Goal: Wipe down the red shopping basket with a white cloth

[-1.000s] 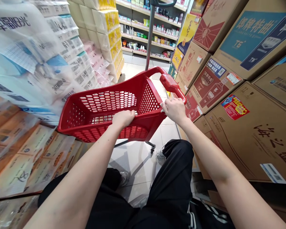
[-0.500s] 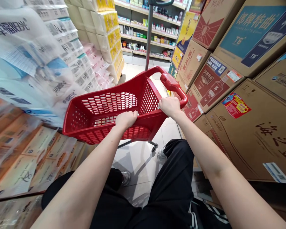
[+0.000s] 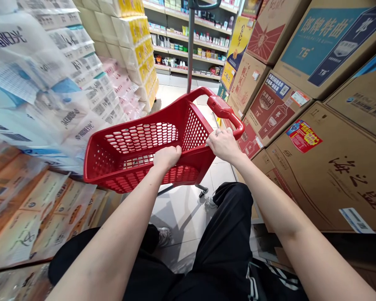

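To your right, a wall of brown cardboard cartons (image 3: pixel 338 167) stands near the end of the handle; if you swing the rear that way, the handle could scrape them or knock one crooked. On your left, the tall heap of white plastic-wrapped packs (image 3: pixel 59 104) crowds the front of the basket. Their loose film could snag on a corner pushed into it. Below it, the low stack of orange-and-cream boxes (image 3: pixel 47 217) closes off more of that side.

Between them, set aslant across the aisle in front of you, is the red plastic shopping trolley (image 3: pixel 156 116) with its perforated basket. Turning it here is your main risk, I judge: little room at either end. Beyond it rises a slim grey metal pole (image 3: pixel 190 54); what it is fixed to is hidden, so you could bump it blind.

Your left hand (image 3: pixel 167 157) is curled over the near rim, and your right hand (image 3: pixel 223 143) grips the rear corner beside the red handle (image 3: pixel 221 106), its fingers wrapped over the edge. With both on the near side, a hard pull could twist or tip the trolley towards you.

Lowest, the small dark caster wheel (image 3: pixel 203 193) sits just beside your grey-white shoe (image 3: pixel 210 201); a backward roll could catch your toes.
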A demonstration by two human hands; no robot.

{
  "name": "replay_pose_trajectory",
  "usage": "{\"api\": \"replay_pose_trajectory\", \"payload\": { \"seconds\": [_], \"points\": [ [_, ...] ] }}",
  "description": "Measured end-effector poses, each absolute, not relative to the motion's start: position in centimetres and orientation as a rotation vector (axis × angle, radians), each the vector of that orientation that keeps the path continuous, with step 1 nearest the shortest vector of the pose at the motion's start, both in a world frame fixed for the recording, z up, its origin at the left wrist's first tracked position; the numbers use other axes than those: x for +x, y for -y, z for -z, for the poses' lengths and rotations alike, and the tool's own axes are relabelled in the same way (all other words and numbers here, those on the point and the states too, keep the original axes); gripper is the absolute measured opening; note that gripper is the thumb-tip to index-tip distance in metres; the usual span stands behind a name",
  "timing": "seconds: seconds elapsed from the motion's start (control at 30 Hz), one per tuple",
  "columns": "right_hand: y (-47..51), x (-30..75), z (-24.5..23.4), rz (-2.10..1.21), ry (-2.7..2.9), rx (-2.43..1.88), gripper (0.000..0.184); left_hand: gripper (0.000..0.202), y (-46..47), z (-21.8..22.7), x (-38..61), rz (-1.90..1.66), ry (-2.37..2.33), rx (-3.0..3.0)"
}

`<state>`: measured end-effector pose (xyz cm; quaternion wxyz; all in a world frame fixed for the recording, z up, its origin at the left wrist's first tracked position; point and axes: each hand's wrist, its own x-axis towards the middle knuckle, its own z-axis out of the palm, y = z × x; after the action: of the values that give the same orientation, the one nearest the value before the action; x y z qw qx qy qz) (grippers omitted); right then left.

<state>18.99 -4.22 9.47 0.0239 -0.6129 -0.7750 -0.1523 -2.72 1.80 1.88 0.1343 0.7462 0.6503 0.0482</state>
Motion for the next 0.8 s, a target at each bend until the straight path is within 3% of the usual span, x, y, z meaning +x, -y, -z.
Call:
{"api": "replay_pose_trajectory", "payload": {
  "seconds": [0.2, 0.43, 0.8],
  "points": [
    [2.8, 19.7, -9.3, 0.437, 2.343, -1.940, 0.045, 0.063, -2.3, -1.6, -2.0, -0.113, -1.867, 2.185],
    [4.6, 21.7, -6.8, 0.508, 2.443, -1.557, 0.040, 0.062, -3.1, -1.1, -1.8, -0.109, -1.876, 2.181],
    [1.7, 21.8, -9.2, 0.463, 2.683, -1.577, 0.047, 0.063, -2.9, -1.3, -1.2, -0.093, -1.882, 2.195]
  ]
}}
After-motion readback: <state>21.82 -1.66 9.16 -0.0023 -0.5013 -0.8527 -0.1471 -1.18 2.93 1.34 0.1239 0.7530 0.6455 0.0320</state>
